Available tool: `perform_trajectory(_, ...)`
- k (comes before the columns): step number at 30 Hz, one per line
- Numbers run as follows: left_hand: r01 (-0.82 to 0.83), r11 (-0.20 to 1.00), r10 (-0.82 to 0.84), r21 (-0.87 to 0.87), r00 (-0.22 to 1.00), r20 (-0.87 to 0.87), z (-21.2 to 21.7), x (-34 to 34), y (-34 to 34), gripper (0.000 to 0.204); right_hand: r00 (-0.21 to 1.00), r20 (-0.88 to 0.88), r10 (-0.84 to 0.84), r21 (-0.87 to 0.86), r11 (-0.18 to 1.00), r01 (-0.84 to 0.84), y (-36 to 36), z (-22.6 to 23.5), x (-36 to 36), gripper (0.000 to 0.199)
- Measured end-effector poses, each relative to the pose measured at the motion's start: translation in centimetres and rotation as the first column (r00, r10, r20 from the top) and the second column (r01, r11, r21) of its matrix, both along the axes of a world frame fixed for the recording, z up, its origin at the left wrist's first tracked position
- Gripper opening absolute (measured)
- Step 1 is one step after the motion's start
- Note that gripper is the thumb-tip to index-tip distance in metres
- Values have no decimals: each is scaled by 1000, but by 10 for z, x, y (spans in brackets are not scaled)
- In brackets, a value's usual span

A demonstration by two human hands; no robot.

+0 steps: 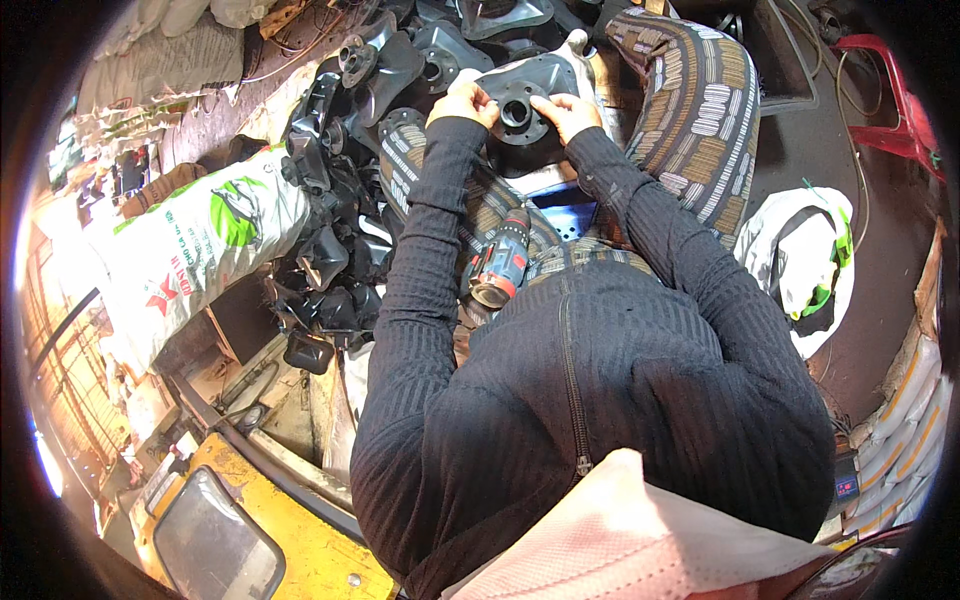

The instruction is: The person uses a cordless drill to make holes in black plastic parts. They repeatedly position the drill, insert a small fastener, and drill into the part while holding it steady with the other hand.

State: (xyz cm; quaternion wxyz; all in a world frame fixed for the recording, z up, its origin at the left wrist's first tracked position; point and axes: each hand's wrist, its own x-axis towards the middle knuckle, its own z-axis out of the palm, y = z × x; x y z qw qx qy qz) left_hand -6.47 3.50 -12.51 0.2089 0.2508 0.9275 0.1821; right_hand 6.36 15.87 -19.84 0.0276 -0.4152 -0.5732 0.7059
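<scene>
Black flanged part (541, 76) sits out ahead between my hands, collar (517, 113) facing up, broad body running away; left hand (464, 105) pinches its left edge, right hand (568, 115) pinches the right, thumb nearer the collar.

On the left of my feed I see a white sack (195, 245) with green and red print, and below it a worn yellow panel (305, 535); rightward I have a white bag (800, 262), a red plastic frame (908, 125) and stacked orange-striped packs (905, 435).
</scene>
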Motion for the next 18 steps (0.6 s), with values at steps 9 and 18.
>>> perform_trajectory(9,-423,867,143,262,716,684,22,-20,-27,28,977,-213,21,-110,993,-45,7,37,-2,36)
perform_trajectory(18,-647,752,158,123,358,920,-19,-23,-30,33,991,-122,60,30,998,-57,9,39,0,41)
